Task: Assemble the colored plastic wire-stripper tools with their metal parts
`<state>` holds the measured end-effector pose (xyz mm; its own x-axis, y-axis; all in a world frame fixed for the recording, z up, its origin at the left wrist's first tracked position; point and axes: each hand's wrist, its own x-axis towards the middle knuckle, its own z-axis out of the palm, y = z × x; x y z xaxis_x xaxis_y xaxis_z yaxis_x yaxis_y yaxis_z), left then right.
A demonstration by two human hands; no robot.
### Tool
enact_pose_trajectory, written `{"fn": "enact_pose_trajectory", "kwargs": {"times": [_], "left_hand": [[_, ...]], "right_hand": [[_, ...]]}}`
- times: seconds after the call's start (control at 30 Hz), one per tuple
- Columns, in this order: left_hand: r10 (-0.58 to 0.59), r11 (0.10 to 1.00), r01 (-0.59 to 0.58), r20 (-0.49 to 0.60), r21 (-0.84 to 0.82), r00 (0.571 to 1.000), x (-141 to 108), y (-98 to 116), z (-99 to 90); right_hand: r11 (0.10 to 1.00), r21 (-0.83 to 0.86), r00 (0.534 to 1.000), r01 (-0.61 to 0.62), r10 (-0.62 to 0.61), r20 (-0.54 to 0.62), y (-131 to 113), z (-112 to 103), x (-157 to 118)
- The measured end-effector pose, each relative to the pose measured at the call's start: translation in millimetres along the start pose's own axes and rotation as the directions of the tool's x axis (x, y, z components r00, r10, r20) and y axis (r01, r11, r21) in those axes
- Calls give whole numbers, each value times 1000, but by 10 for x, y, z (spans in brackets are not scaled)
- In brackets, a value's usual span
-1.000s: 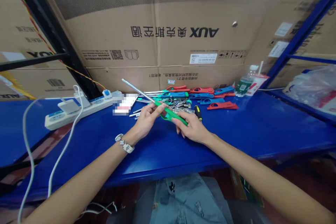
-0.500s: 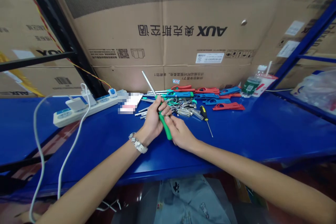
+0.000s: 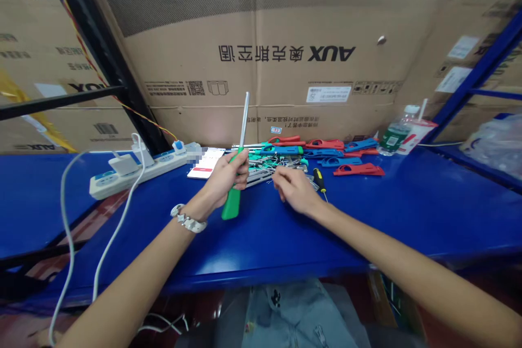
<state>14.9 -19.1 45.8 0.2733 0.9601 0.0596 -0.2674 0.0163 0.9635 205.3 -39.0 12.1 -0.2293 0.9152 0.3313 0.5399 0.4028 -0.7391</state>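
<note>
My left hand is wrapped round a long-necked lighter with a green handle. Its metal tube points up and away, held above the table. My right hand is at the near edge of a pile of loose lighter parts: metal tubes, thin wires and clear pieces. The right fingers are curled together, and whatever is between them is hidden. A black and yellow screwdriver lies just right of that hand, partly covered by it.
Several red casings and blue casings lie at the back right, by a water bottle and a cup. A power strip with white cables and a phone are on the left. Cardboard stands behind the blue table.
My right hand has let go of the green lighter and moved right to the pile's edge. My left hand has shifted left, turning the lighter's tube more upright.
</note>
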Motion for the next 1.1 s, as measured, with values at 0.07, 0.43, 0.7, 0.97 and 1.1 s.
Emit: {"fn": "enact_pose_trajectory", "kwargs": {"times": [0.07, 0.43, 0.7, 0.97, 1.1], "left_hand": [[-36, 995, 40, -42, 97, 998, 15, 39, -75], [114, 698, -9, -99, 716, 988, 112, -74, -246], [299, 319, -277, 182, 906, 937, 110, -211, -307], [249, 257, -260, 196, 931, 948, 22, -206, -189], [225, 204, -286, 240, 936, 944, -17, -218, -104]], "right_hand": [[994, -99, 997, -51, 44, -70, 93, -93, 242], [756, -639, 960, -144, 262, 94, 8, 212, 1495], [803, -582, 968, -129, 230, 103, 55, 304, 1638], [978, -111, 984, -178, 174, -44, 300, -192, 966], [777, 610, 974, -152, 223, -42, 431, -416, 491]]}}
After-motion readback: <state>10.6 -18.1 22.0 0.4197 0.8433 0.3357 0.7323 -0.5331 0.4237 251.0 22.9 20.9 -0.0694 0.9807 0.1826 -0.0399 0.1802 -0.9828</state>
